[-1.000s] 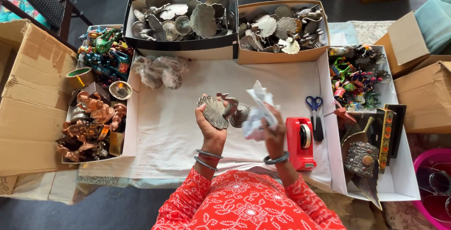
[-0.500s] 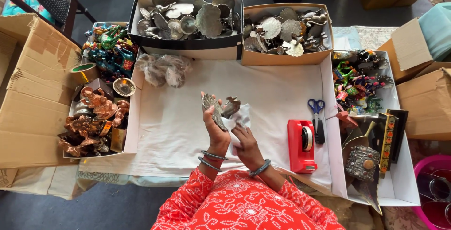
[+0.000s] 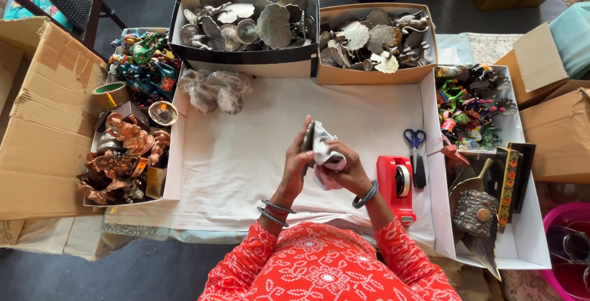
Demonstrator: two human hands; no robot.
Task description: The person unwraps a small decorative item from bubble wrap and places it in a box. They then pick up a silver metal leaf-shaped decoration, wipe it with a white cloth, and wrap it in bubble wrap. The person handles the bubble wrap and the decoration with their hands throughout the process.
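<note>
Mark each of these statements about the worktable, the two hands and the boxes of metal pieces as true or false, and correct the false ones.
1. The left hand holds a flat grey metal piece upright. True.
2. The right hand presses a crumpled white sheet of paper against that piece. True.
3. The blue-handled scissors lie left of the hands. False: they lie to the right, just beyond the red tape dispenser.
4. The red tape dispenser sits inside the black box of silver dishes. False: it stands on the white table cover, beside the right forearm.
5. A clear plastic-wrapped bundle lies in front of the black box. True.
</note>
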